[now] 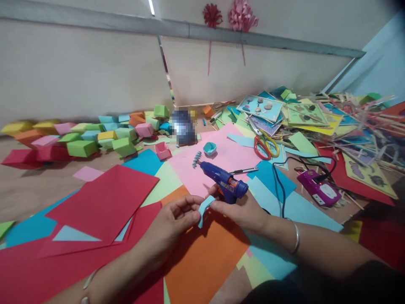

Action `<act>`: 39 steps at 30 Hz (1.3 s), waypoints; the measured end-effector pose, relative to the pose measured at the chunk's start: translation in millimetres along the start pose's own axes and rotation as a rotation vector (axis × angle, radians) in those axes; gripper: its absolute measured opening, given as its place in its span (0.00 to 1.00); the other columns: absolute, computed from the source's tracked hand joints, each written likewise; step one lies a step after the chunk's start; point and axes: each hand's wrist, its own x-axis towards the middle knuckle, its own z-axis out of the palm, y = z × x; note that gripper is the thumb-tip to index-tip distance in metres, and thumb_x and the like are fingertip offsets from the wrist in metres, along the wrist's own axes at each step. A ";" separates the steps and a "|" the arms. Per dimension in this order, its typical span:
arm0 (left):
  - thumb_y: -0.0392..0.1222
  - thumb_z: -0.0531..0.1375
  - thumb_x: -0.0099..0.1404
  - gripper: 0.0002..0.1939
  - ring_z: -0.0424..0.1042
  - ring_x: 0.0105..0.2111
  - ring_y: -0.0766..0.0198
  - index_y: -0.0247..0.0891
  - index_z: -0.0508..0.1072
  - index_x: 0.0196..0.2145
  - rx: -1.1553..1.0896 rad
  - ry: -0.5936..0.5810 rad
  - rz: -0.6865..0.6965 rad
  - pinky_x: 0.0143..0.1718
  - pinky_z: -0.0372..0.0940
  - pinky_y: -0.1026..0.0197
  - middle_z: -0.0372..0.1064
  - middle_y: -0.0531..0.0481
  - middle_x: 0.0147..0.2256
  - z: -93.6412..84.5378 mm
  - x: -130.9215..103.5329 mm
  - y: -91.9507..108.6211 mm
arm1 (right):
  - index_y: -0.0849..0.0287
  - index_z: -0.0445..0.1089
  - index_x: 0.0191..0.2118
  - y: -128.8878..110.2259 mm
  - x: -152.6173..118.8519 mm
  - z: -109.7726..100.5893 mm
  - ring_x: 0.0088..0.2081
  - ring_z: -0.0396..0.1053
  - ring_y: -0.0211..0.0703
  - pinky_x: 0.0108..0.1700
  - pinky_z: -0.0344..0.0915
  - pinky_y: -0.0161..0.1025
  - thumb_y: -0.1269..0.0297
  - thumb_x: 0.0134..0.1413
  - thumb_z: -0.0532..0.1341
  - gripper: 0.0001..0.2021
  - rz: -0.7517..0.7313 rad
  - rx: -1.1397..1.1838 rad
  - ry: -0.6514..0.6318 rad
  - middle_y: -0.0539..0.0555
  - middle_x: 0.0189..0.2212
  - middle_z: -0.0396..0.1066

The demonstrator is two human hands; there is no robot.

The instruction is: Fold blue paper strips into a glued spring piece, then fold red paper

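Note:
My left hand (183,213) pinches one end of a small folded light-blue paper strip (205,207) between thumb and fingers. At the strip's other end are the thumb and a finger of my right hand (236,207). That same hand also holds a blue glue gun (223,179), its nozzle pointing up and to the left. Just beyond the nozzle stands a curled grey-blue paper piece (196,159), with a small teal paper cup (209,148) to its right. Under both hands lies an orange sheet (202,257).
Folded paper boxes (82,147) line the back left. Red sheets (107,202) cover the left. Scissors (265,145), a pen-like cutter (245,171), and a purple power socket (319,188) with a black cable (280,185) lie right. Picture cards (261,107) and sticks pile up behind.

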 end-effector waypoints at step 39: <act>0.42 0.79 0.42 0.18 0.67 0.21 0.69 0.37 0.79 0.30 -0.023 0.084 -0.137 0.23 0.64 0.67 0.72 0.53 0.22 -0.7 1.1 10.5 | 0.60 0.71 0.38 2.4 -1.8 1.8 0.29 0.66 0.36 0.36 0.66 0.39 0.62 0.42 0.73 0.17 -0.049 0.002 -0.055 0.47 0.27 0.69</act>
